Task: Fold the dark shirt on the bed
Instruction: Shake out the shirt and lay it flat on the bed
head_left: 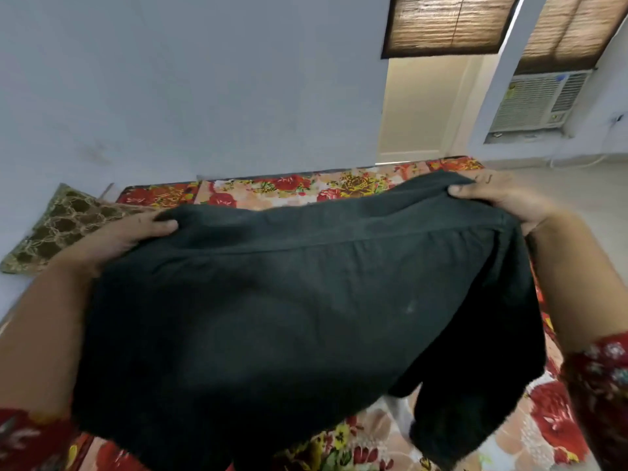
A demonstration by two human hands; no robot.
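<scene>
The bed's red-and-yellow floral sheet [356, 186] is largely hidden by the dark green-black cotton shirt [289, 317], which is held up above it. Its far edge is pinched by the left hand [115, 237] and right hand [503, 198], thumbs over and fingers curled beneath. With one side hanging lower, an uneven lay-down and a skewed fold could well be produced.

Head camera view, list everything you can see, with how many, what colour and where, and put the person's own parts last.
Dark cotton shirt: one, dark greenish black, held up over the bed, filling the centre.
Floral bedsheet: one, red and yellow flowers on cream, across the bed under the shirt.
Patterned cushion: one, olive and gold, far left against the wall.
Bamboo window blinds: two, brown, top right.
Window air conditioner: one, white, right, below the blind.
Left hand: one, grip closed on the shirt's upper left edge.
Right hand: one, grip closed on the upper right edge.
Floral sleeves: two, red, bottom corners.
</scene>
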